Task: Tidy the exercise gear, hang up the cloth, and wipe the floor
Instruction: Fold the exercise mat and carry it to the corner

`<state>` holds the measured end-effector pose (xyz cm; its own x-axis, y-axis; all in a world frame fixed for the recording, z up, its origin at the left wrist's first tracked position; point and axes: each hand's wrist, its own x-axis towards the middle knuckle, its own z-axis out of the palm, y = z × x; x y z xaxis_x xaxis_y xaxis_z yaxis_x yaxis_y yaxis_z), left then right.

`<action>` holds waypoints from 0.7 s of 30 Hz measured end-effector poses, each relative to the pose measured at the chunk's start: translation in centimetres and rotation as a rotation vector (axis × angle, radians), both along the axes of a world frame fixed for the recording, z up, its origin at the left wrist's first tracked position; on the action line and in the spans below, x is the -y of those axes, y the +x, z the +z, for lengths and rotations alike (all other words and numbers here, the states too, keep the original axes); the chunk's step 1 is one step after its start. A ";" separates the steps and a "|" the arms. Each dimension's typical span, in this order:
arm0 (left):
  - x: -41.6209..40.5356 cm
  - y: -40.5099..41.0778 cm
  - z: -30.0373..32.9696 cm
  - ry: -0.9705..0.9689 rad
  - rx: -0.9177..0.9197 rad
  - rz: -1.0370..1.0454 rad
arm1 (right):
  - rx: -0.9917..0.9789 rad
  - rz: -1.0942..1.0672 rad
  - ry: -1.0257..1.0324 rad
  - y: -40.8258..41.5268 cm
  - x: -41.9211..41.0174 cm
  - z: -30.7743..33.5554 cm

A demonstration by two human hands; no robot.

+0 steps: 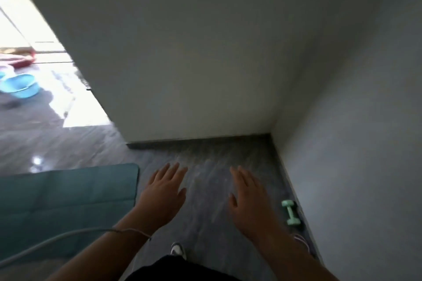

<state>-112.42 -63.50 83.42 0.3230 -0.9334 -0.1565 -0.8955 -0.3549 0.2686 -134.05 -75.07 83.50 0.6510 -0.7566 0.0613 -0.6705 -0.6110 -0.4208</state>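
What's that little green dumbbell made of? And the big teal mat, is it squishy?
The dumbbell looks coated in matte rubber or vinyl: its mint colour is even and shows no metal shine. What's inside can't be seen. The mat looks like soft foam or padded fabric: dull surface, rounded corner, faint stitched or pressed lines across it. Probably squishy, but the blur leaves it open.

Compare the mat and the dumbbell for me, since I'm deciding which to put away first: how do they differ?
The mat is dark teal, while the dumbbell is pale mint green. The mat is broad and lies flat, spread out on the left; the dumbbell is small and lies on its side close to the right wall. The mat runs out of view, the dumbbell shows whole. Both rest on the grey floor, untouched by either hand.
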 end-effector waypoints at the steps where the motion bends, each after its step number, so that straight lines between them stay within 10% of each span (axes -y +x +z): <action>1: -2.9 1.2 0.1 0.007 0.003 0.068 | -0.005 0.068 0.009 1.9 -1.5 0.1; 21: -63.5 25.9 -0.1 0.123 0.069 0.955 | -0.217 0.902 -0.079 43.0 -51.5 -0.3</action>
<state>-86.48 -0.01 83.36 0.9496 -0.2510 -0.1877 -0.2275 -0.9639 0.1382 -91.08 -23.54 83.23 0.9940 0.0425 -0.1008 0.0131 -0.9609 -0.2766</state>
